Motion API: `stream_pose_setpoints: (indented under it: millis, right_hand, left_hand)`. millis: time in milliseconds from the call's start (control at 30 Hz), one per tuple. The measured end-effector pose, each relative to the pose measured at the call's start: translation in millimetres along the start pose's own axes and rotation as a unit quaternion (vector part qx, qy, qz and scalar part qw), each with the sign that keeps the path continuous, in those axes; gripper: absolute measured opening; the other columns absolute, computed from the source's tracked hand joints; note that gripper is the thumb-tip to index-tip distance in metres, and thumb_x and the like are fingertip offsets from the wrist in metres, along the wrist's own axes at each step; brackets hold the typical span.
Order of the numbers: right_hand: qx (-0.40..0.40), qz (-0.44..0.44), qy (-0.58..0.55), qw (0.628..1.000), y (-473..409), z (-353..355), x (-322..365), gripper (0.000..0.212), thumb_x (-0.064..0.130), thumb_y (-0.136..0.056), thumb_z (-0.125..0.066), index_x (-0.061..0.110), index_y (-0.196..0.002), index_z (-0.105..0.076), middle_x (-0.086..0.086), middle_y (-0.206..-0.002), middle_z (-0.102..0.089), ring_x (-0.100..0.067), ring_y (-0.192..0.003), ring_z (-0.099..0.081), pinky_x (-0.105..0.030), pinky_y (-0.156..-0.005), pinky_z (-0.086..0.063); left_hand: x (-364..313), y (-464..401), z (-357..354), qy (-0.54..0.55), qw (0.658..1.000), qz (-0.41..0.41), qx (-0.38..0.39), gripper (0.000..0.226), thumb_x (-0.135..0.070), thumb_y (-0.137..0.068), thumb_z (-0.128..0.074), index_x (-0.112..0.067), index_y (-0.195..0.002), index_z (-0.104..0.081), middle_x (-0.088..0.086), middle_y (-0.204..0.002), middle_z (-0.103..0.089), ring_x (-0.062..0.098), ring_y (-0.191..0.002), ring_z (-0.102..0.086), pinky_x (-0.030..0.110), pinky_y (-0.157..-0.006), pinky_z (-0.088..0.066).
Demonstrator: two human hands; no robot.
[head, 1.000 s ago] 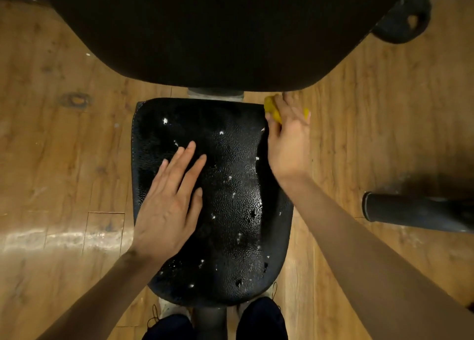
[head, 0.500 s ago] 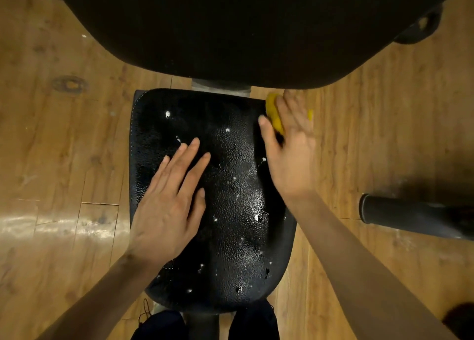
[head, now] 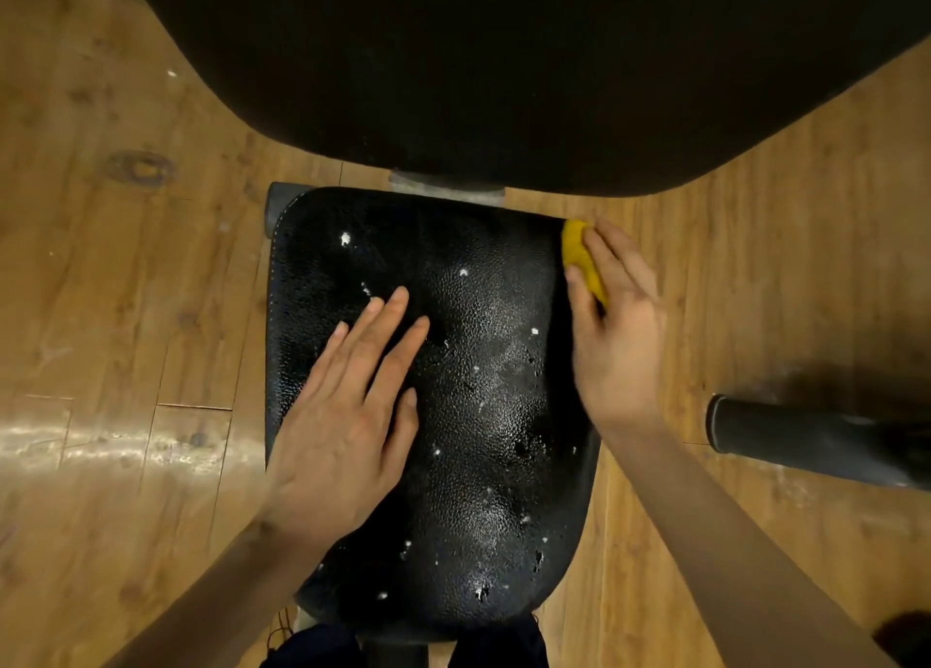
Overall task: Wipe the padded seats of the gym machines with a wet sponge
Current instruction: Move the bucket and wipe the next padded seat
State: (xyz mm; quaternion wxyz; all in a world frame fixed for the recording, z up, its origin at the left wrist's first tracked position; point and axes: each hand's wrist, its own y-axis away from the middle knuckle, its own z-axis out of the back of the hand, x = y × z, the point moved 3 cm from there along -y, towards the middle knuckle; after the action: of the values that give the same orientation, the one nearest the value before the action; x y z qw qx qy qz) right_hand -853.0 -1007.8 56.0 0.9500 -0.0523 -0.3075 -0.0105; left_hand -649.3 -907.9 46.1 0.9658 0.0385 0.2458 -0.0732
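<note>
A black padded seat (head: 483, 415) fills the middle of the head view, its textured cover wet, shiny and worn with small white torn spots. My left hand (head: 347, 415) lies flat on the seat's left half, fingers spread, holding nothing. My right hand (head: 614, 325) presses a yellow sponge (head: 579, 254) against the seat's right side edge near the back corner. Most of the sponge is hidden under my fingers.
A large black back pad (head: 504, 63) overhangs the seat at the top. A black cylindrical bar end (head: 786, 436) juts in from the right at seat height. Wooden plank floor (head: 126, 315) surrounds the machine. My dark trouser legs (head: 322, 647) show at the bottom edge.
My right hand with the sponge has slid a little along the seat's right edge, toward me. My left hand stays flat in the same spot on the seat.
</note>
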Motion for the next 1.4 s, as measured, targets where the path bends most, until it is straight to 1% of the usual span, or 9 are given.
stream_pose_setpoints:
  millis: [167, 333, 433, 533, 700, 833, 1067, 1267, 1400]
  right_hand:
    - [0.016, 0.053, 0.016, 0.998, -20, -50, 72, 0.032, 0.017, -0.097, -0.054, 0.007, -0.127, -0.06, -0.01, -0.128, -0.059, -0.024, -0.125, -0.047, -0.041, -0.11, -0.038]
    - [0.063, 0.053, -0.003, 0.997, -20, -12, 19, 0.039, 0.023, -0.099, -0.052, 0.01, -0.136, -0.055, -0.002, -0.142, -0.051, -0.015, -0.135, -0.04, -0.025, -0.116, -0.028]
    - [-0.016, -0.025, 0.001, 1.0, -14, -20, 34, 0.038, 0.024, -0.099, -0.051, 0.007, -0.132, -0.057, -0.006, -0.14, -0.052, -0.018, -0.135, -0.04, -0.035, -0.116, -0.031]
    - [0.025, 0.053, 0.001, 0.998, -14, -51, 79, 0.038, 0.029, -0.101, -0.046, 0.008, -0.13, -0.058, -0.007, -0.135, -0.056, -0.018, -0.131, -0.04, -0.041, -0.114, -0.032]
    - [0.078, 0.062, -0.003, 0.995, -19, -12, 25, 0.038, 0.028, -0.1, -0.05, 0.013, -0.135, -0.056, 0.0, -0.144, -0.049, -0.015, -0.139, -0.034, -0.026, -0.117, -0.024]
    - [0.02, -0.033, -0.017, 0.999, -21, -24, 31, 0.036, 0.029, -0.1, -0.049, 0.016, -0.132, -0.06, -0.001, -0.147, -0.046, -0.021, -0.146, -0.023, -0.037, -0.119, -0.021]
    - [0.086, 0.068, -0.017, 0.994, 59, -15, 31, 0.041, 0.019, -0.099, -0.053, 0.012, -0.139, -0.051, -0.001, -0.153, -0.037, -0.018, -0.147, -0.022, -0.041, -0.121, -0.018]
    - [0.021, 0.028, -0.043, 0.998, -17, -43, 51, 0.034, 0.015, -0.098, -0.053, 0.009, -0.131, -0.057, -0.004, -0.138, -0.054, -0.021, -0.137, -0.037, -0.038, -0.115, -0.029]
    - [0.078, 0.085, -0.049, 0.992, 62, -28, 46, 0.042, 0.013, -0.097, -0.053, 0.012, -0.139, -0.05, -0.002, -0.148, -0.045, -0.019, -0.146, -0.027, -0.047, -0.121, -0.015]
  left_hand:
    - [0, 1, 0, -0.004, 1.0, 0.0, 0.005, 0.054, -0.024, -0.099, -0.036, -0.01, -0.151, -0.033, 0.005, -0.163, -0.019, 0.018, -0.151, -0.015, 0.038, -0.123, -0.015]
    - [0, 1, 0, 0.002, 1.0, 0.001, 0.004, 0.054, -0.024, -0.099, -0.037, -0.01, -0.151, -0.034, 0.005, -0.163, -0.02, 0.018, -0.151, -0.017, 0.04, -0.123, -0.017]
    - [0, 1, -1, -0.001, 1.0, 0.002, 0.001, 0.054, -0.024, -0.099, -0.037, -0.01, -0.151, -0.034, 0.004, -0.163, -0.02, 0.018, -0.151, -0.017, 0.04, -0.123, -0.017]
    - [0, 1, 0, -0.002, 1.0, 0.002, 0.001, 0.054, -0.023, -0.099, -0.038, -0.009, -0.15, -0.034, 0.005, -0.162, -0.02, 0.018, -0.151, -0.016, 0.041, -0.123, -0.018]
    - [1, 1, 1, 0.018, 1.0, 0.005, 0.011, 0.053, -0.023, -0.099, -0.039, -0.011, -0.151, -0.034, 0.002, -0.163, -0.019, 0.017, -0.151, -0.015, 0.039, -0.123, -0.016]
    - [2, 4, 8, 0.084, 0.996, 0.012, 0.004, 0.052, -0.019, -0.098, -0.045, -0.011, -0.148, -0.039, 0.001, -0.162, -0.022, 0.015, -0.151, -0.015, 0.038, -0.124, -0.011]
    - [15, 30, 13, 0.086, 0.994, 0.062, -0.026, 0.053, -0.021, -0.097, -0.043, -0.009, -0.148, -0.038, 0.001, -0.162, -0.022, 0.017, -0.151, -0.015, 0.04, -0.124, -0.011]
    - [14, 31, 4, 0.047, 0.996, 0.067, -0.043, 0.051, -0.019, -0.096, -0.041, -0.008, -0.146, -0.04, 0.004, -0.16, -0.025, 0.019, -0.151, -0.017, 0.04, -0.124, -0.012]
    - [14, 30, 5, 0.044, 0.995, 0.069, -0.05, 0.051, -0.02, -0.096, -0.041, -0.008, -0.146, -0.04, 0.004, -0.16, -0.026, 0.019, -0.151, -0.018, 0.04, -0.124, -0.014]
